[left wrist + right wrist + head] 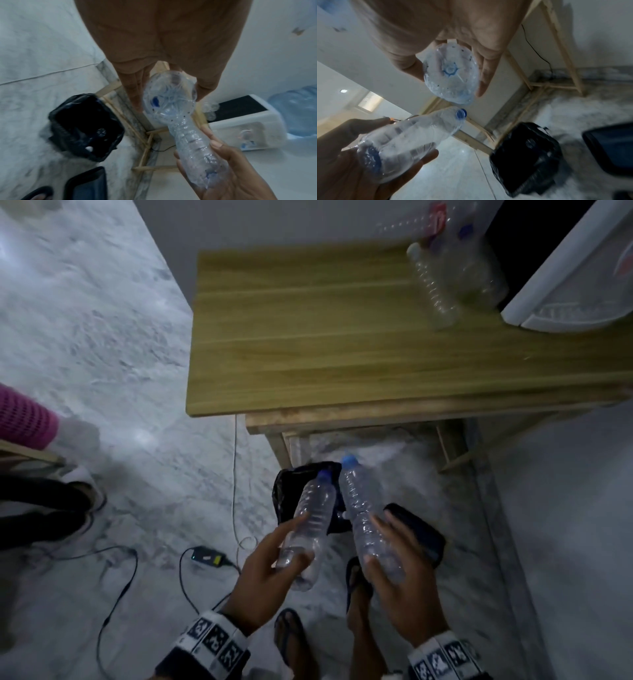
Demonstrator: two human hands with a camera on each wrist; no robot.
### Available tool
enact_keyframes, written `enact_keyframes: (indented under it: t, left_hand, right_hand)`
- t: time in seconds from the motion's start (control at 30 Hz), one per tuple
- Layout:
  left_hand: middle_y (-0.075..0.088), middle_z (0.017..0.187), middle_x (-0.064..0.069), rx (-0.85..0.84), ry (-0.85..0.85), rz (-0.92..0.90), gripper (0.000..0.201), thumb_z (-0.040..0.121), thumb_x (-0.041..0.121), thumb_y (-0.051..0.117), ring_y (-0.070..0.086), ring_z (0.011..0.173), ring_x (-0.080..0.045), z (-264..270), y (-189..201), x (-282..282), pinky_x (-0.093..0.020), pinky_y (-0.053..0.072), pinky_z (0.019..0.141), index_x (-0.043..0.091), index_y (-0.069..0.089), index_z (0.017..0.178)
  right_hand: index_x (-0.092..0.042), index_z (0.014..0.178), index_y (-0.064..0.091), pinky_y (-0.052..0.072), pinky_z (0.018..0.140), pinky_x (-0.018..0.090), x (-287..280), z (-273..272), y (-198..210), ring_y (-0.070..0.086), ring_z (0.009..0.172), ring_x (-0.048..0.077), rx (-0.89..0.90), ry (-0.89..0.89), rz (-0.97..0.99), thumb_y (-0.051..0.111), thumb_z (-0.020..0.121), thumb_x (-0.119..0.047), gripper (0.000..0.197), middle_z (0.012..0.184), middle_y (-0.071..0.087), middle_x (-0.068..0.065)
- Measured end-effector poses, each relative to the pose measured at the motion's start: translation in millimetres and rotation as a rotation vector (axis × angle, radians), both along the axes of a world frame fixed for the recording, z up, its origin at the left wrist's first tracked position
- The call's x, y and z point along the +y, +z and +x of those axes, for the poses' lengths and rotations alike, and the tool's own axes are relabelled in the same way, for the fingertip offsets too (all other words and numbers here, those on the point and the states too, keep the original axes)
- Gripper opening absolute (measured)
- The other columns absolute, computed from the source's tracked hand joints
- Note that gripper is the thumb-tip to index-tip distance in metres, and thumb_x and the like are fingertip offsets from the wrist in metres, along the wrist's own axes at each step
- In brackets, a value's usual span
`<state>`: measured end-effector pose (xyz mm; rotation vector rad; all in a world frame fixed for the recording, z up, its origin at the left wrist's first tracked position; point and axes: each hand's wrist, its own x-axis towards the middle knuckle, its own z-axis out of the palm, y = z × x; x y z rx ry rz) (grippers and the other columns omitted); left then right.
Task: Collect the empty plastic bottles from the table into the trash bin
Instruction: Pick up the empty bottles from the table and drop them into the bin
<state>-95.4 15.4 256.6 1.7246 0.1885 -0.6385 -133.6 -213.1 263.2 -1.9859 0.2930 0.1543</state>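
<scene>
My left hand (298,539) grips a clear empty bottle (313,515) with a blue cap around its lower body. The right hand (375,542) grips a second, longer clear bottle (363,508) the same way. Both bottles point cap-first, away from me and down toward the black-bagged trash bin (287,491), which stands on the floor under the table's front edge. In the left wrist view the left bottle's base (169,97) faces the camera above the bin (85,128). The right wrist view shows the right bottle's base (452,75) and the bin (527,155). Several more clear bottles (435,289) stand at the far right of the wooden table (308,337).
A white water dispenser (565,275) sits at the table's right end. On the marble floor lie a black flat case (418,529), cables and a power adapter (205,558). Another person's legs (44,508) are at the left. My sandalled feet (291,635) stand below the hands.
</scene>
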Motion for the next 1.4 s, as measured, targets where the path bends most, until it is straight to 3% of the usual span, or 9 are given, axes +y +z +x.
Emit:
enact_keyframes:
  t: [0.07,0.17,0.3,0.5,0.7,0.93,1.07,1.23,1.4]
  left_hand:
    - [0.064,0.138,0.015,0.048,0.017,0.039,0.045,0.093,0.033,0.067,0.060,0.125,0.003,7.2,-16.4,0.3,-0.035,0.057,0.099,0.047,0.058,0.135]
    - [0.071,0.128,0.007,0.120,0.034,0.147,0.047,0.079,0.059,0.065,0.066,0.120,-0.014,26.9,-46.4,-4.4,-0.047,0.057,0.099,0.051,0.061,0.126]
    - [0.068,0.132,-0.006,0.255,0.114,0.202,0.077,0.062,0.073,0.059,0.064,0.123,-0.030,58.1,-109.5,-19.7,-0.049,0.053,0.102,0.037,0.061,0.130]
    - [0.059,0.139,-0.012,0.420,0.285,0.203,0.104,0.055,0.076,0.061,0.060,0.123,-0.035,94.7,-202.8,-34.8,-0.054,0.051,0.104,0.031,0.043,0.148]
    - [0.067,0.128,-0.014,0.417,0.297,0.240,0.098,0.051,0.076,0.064,0.065,0.119,-0.036,87.7,-222.6,-26.7,-0.057,0.051,0.104,0.029,0.053,0.137]
    - [0.072,0.118,-0.013,0.348,0.233,0.321,0.083,0.061,0.067,0.063,0.068,0.111,-0.034,85.1,-167.4,-22.8,-0.053,0.055,0.097,0.025,0.060,0.133]
    - [0.071,0.118,-0.010,0.267,0.148,0.326,0.068,0.071,0.058,0.066,0.069,0.109,-0.031,91.9,-121.7,-26.1,-0.051,0.056,0.095,0.024,0.061,0.130]
    - [0.070,0.115,-0.008,0.149,0.058,0.309,0.041,0.092,0.036,0.068,0.069,0.107,-0.028,103.5,-60.9,-31.3,-0.041,0.057,0.088,0.023,0.062,0.130]
    - [0.074,0.115,-0.004,0.020,-0.051,0.307,0.037,0.090,0.042,0.065,0.070,0.107,-0.024,118.8,7.9,-38.2,-0.037,0.057,0.089,0.027,0.065,0.124]
  right_hand:
    - [-0.032,0.136,0.054,0.039,0.112,0.032,5.9,7.8,-22.1,0.039,0.137,0.000,0.087,-0.005,0.016,0.063,0.088,-0.028,0.049,0.146,0.046,-0.012]
    - [-0.025,0.135,0.056,0.040,0.111,0.032,18.2,33.8,-52.0,0.047,0.133,0.009,0.183,-0.004,-0.008,0.058,0.085,-0.033,0.050,0.141,0.053,-0.005]
    - [-0.019,0.138,0.054,0.039,0.108,0.030,32.6,82.1,-114.9,0.049,0.133,0.023,0.353,0.048,-0.067,0.059,0.090,-0.028,0.049,0.142,0.054,0.007]
    - [-0.025,0.150,0.035,0.034,0.111,0.034,30.6,143.3,-204.2,0.041,0.140,0.029,0.537,0.061,-0.076,0.059,0.090,-0.041,0.067,0.156,0.038,0.007]
    - [-0.032,0.146,0.040,0.044,0.106,0.039,4.5,138.2,-218.0,0.051,0.131,0.027,0.539,0.010,-0.089,0.061,0.085,-0.046,0.067,0.152,0.042,0.004]
    - [-0.032,0.144,0.043,0.049,0.100,0.046,-17.3,121.4,-171.2,0.053,0.129,0.027,0.484,-0.022,-0.087,0.061,0.088,-0.039,0.059,0.151,0.044,0.004]
    - [-0.031,0.142,0.046,0.050,0.094,0.033,-23.1,122.2,-126.7,0.060,0.121,0.023,0.383,-0.066,-0.127,0.059,0.090,-0.031,0.054,0.146,0.050,0.004]
    - [-0.023,0.141,0.049,0.038,0.091,0.019,-24.3,131.2,-54.5,0.055,0.126,0.022,0.210,-0.105,-0.190,0.057,0.092,-0.023,0.050,0.145,0.051,0.003]
    - [-0.025,0.140,0.050,0.049,0.101,0.037,-25.4,143.8,23.9,0.054,0.128,0.021,0.056,-0.151,-0.118,0.057,0.093,-0.023,0.048,0.145,0.051,0.001]
